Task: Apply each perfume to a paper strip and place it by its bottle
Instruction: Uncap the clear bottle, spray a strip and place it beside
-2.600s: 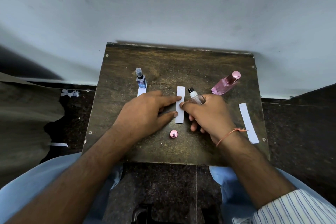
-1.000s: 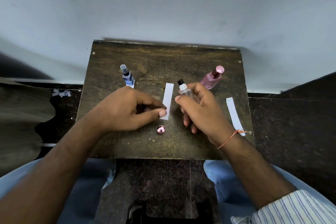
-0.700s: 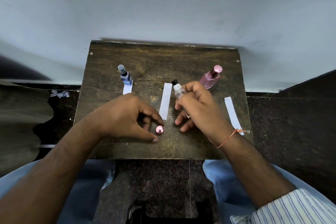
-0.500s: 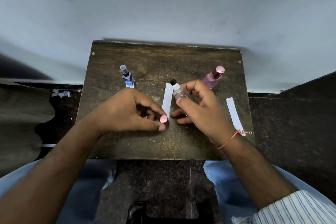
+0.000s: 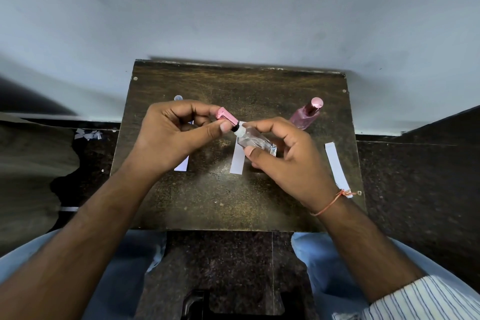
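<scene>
My right hand [image 5: 283, 161] grips a small clear bottle [image 5: 255, 141], tilted with its black nozzle pointing left. My left hand [image 5: 176, 138] pinches a pink cap [image 5: 226, 116] right at that nozzle. Both are held above the dark wooden table [image 5: 233, 202]. A white paper strip [image 5: 237, 160] lies under the bottle. A second strip [image 5: 182, 166] peeks out beneath my left hand. A third strip [image 5: 337, 169] lies at the right. A pink bottle [image 5: 306, 114] stands at the back right. Only the top of a small blue bottle [image 5: 178, 98] shows behind my left hand.
The small table stands against a pale wall [image 5: 233, 8]. Dark stone floor [image 5: 415, 176] surrounds it. Paper scraps [image 5: 87, 134] lie on the floor to the left. My knees in light blue trousers [image 5: 330, 267] sit below the table's front edge.
My left hand picked the pink cap off the table and lifted it to the clear bottle's nozzle. My right hand tilted the bottle leftward toward the cap.
</scene>
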Demonstrator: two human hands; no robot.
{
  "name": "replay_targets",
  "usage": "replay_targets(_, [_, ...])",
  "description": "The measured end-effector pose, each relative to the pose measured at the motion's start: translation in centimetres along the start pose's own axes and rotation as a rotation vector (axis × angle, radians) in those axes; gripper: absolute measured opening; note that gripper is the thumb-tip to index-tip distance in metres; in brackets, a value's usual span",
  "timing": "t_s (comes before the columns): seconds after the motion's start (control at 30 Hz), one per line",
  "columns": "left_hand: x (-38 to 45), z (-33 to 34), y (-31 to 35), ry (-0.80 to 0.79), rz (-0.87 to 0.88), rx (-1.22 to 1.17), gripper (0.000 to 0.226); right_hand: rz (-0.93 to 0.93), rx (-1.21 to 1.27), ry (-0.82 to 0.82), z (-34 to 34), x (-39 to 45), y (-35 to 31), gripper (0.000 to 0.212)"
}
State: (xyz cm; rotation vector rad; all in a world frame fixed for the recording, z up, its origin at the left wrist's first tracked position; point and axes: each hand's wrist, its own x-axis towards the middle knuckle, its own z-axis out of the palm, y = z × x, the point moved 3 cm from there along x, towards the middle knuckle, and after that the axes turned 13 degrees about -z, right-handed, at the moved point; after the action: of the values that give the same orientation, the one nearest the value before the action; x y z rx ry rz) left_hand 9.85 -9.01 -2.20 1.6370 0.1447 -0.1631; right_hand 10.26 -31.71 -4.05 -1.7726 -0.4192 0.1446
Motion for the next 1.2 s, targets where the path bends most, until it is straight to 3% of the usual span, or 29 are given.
replay_targets(0.43, [-0.2,1.3,0.3,-0.115,-0.040,0.039,0.022,-0.112,-0.027,0.016,0.0,0.1,-0.5,0.039])
replay_targets(0.63, [-0.5,1.6,0.0,-0.155,-0.003,0.083,0.044,-0.098,0.011,0.041,0.3,0.4,-0.8,0.039])
replay_targets(0.73, [-0.8,1.4,0.2,-0.095,-0.011,0.118,0.051,-0.061,0.055,0.056,0.5,0.6,-1.0,0.040])
replay_targets(0.83, [-1.1,0.6,0.6,0.001,0.020,0.291,0.038,-0.041,0.073,0.094,0.6,1.0,-1.1,0.040])
replay_targets(0.93, [-1.1,0.0,0.2,-0.001,0.028,0.587,0.025,-0.054,0.043,0.159,0.6,1.4,-0.9,0.039])
replay_targets(1.03, [-1.2,0.3,-0.5,-0.090,0.027,0.843,0.038,-0.048,-0.011,0.220,0.7,1.8,-0.6,0.040])
replay_targets(1.2, [-1.1,0.6,-1.5,-0.125,-0.002,0.990,0.051,-0.023,-0.047,0.257,1.4,2.1,0.1,0.039])
